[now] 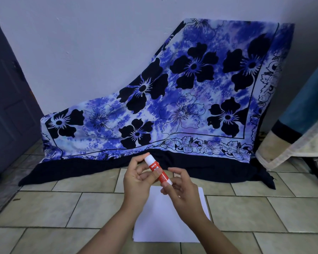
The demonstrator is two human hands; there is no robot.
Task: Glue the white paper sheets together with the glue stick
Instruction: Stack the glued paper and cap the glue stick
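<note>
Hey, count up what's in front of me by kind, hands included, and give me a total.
hands: 2, the left hand and the right hand
glue stick: 1
white paper stack: 1, number of sheets cannot be told
flowered cloth: 1
Total: 5

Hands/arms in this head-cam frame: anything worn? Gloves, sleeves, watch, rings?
Nothing worn that shows. Left hand and right hand are bare: no gloves, rings or markings. Left forearm and right forearm are bare down to the frame's edge: no sleeves, watch or bracelet in view.
</note>
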